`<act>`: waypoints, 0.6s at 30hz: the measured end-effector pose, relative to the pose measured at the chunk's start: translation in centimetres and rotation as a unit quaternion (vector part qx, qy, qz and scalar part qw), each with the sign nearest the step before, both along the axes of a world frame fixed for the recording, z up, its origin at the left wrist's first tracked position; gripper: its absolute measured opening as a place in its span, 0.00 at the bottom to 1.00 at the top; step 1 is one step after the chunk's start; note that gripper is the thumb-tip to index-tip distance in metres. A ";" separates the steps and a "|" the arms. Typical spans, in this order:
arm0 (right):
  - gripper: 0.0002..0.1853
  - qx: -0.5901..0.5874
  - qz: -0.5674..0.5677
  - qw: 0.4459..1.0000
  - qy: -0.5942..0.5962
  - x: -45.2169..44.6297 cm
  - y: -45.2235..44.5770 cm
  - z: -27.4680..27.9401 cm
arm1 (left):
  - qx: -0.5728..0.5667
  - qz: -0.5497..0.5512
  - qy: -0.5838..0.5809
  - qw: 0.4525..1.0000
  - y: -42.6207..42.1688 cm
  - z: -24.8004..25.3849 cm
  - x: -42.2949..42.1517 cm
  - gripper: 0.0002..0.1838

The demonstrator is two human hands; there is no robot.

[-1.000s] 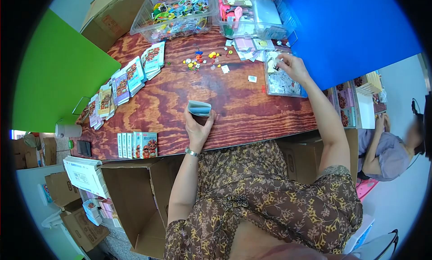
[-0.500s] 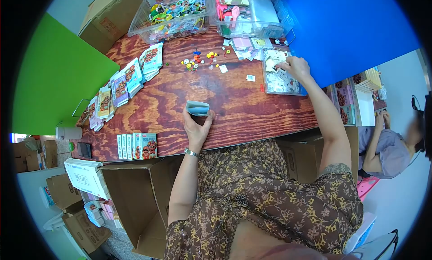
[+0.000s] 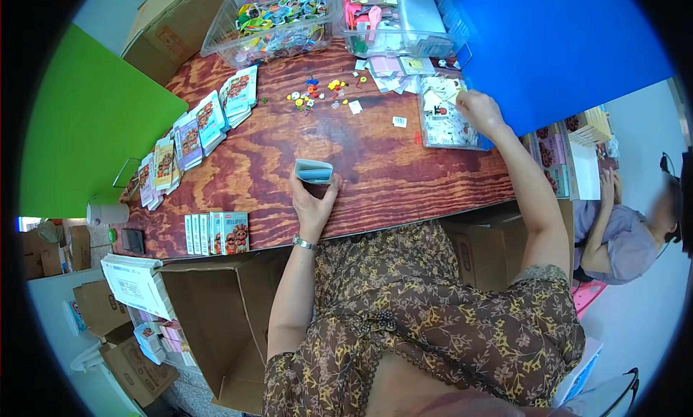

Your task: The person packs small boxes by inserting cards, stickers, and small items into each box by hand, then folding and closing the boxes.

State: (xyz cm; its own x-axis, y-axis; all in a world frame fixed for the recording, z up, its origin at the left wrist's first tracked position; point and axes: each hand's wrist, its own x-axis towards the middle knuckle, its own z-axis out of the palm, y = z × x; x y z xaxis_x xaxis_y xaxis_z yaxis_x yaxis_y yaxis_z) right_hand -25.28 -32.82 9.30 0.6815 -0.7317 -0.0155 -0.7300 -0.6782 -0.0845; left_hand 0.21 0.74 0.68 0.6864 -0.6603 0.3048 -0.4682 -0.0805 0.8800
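Pale-blue open box (image 3: 314, 173) gripped between left fingers (image 3: 297, 190), right fingers (image 3: 465, 101) over clear container (image 3: 434, 145), whether grasping cannot tell

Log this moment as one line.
left hand: holding small open pale-blue carton | right hand: at clear plastic tray of small white printed pieces | grip contents: cannot tell

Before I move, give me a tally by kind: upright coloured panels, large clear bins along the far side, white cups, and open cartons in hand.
Green panel: 1
Blue panel: 1
Large clear bins, left bin and right bin: 2
White cup: 1
Open carton, left hand: 1
Total: 6
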 end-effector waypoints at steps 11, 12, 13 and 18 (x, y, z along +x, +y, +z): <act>0.16 -0.063 -0.053 0.994 0.070 -0.9 -0.9 -2.8 | 0.006 0.004 0.003 1.000 0.0 0.2 -0.1 0.40; 0.15 -0.082 -0.043 0.994 0.052 -1.1 -0.8 -2.9 | 0.005 0.004 0.001 1.000 0.0 0.1 -0.1 0.40; 0.14 -0.101 -0.034 0.994 0.034 -1.2 -0.9 -2.9 | 0.004 0.005 -0.001 1.000 0.0 0.0 -0.1 0.40; 0.09 0.033 -0.023 0.997 0.062 -0.6 0.0 2.2 | 0.015 -0.003 0.017 1.000 0.1 -0.2 0.0 0.41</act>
